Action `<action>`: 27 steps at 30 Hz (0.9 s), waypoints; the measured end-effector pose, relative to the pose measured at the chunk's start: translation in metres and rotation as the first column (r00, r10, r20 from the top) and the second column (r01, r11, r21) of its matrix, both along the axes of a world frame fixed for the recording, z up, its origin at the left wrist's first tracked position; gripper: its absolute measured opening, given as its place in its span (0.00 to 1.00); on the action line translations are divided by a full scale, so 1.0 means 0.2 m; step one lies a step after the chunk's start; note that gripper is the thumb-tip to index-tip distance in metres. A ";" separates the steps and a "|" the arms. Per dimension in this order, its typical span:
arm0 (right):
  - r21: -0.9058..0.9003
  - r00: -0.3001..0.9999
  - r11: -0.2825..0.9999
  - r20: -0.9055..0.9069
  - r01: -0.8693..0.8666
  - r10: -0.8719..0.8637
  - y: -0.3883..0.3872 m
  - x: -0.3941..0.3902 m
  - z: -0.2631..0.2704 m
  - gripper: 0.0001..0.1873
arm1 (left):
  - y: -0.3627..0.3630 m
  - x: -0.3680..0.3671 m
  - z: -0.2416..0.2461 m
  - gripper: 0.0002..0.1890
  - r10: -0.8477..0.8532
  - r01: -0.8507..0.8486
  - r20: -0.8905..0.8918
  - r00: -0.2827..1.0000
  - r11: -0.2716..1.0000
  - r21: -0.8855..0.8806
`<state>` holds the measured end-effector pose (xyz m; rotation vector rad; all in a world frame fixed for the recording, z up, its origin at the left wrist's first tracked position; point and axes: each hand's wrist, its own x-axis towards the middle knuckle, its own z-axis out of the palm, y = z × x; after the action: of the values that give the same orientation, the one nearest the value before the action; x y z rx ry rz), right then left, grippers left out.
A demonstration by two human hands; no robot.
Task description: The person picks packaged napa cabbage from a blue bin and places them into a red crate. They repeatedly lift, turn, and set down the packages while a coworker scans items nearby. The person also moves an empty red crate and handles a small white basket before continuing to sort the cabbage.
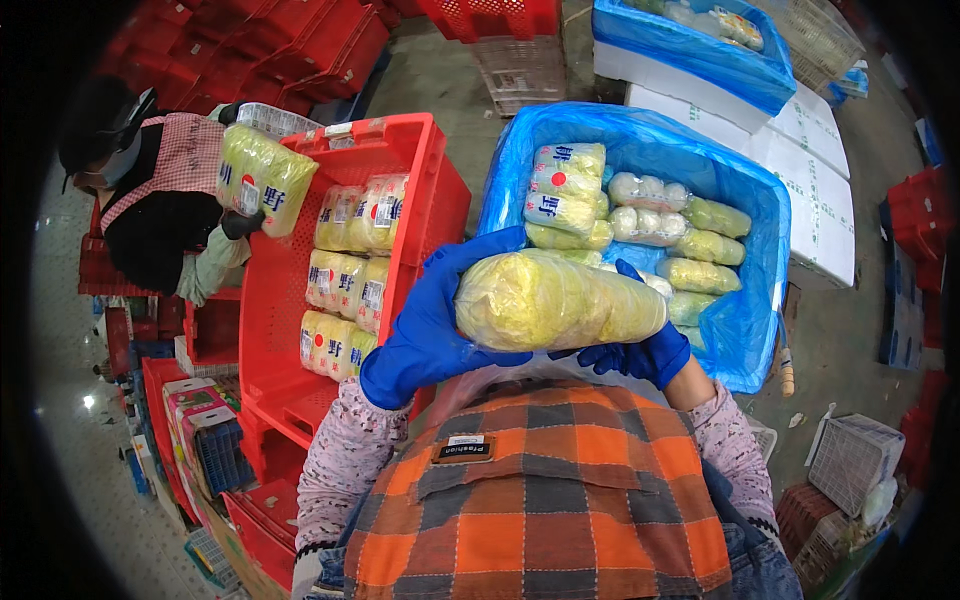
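Observation:
Both my hands wear blue gloves and hold one napa cabbage wrapped in clear plastic point(559, 300) in front of my apron. My left hand point(427, 322) cups its thick left end. Its narrower right end rests in my right hand point(637, 349), partly hidden beneath it. Just beyond stands a bin lined with blue plastic point(637, 127), which holds several wrapped cabbages point(701, 275) and packs of white round vegetables point(647, 191). To my left, a red plastic crate point(281, 225) contains several packs of cabbage in printed film point(341, 281).
At the left, a person in a checked apron point(180, 161) holds a printed cabbage pack point(262, 184) over the red crate. White cartons point(810, 187) stand right of the lined bin, with a blue-lined foam box point(690, 71) on top. Stacked red crates point(300, 52) fill the far left.

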<state>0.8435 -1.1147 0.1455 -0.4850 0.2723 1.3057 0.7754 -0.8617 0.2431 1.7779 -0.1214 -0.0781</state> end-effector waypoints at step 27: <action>-0.060 0.876 0.905 0.286 0.421 -0.389 -0.01 -0.10 0.07 0.34 | 0.15 -0.05 -0.11 0.51 0.242 -0.260 0.095 0.966 0.920 0.292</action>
<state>0.8230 -1.1160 0.1591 -0.6620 0.2129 0.8031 0.7663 -0.8324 0.2212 2.0892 0.0840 0.1477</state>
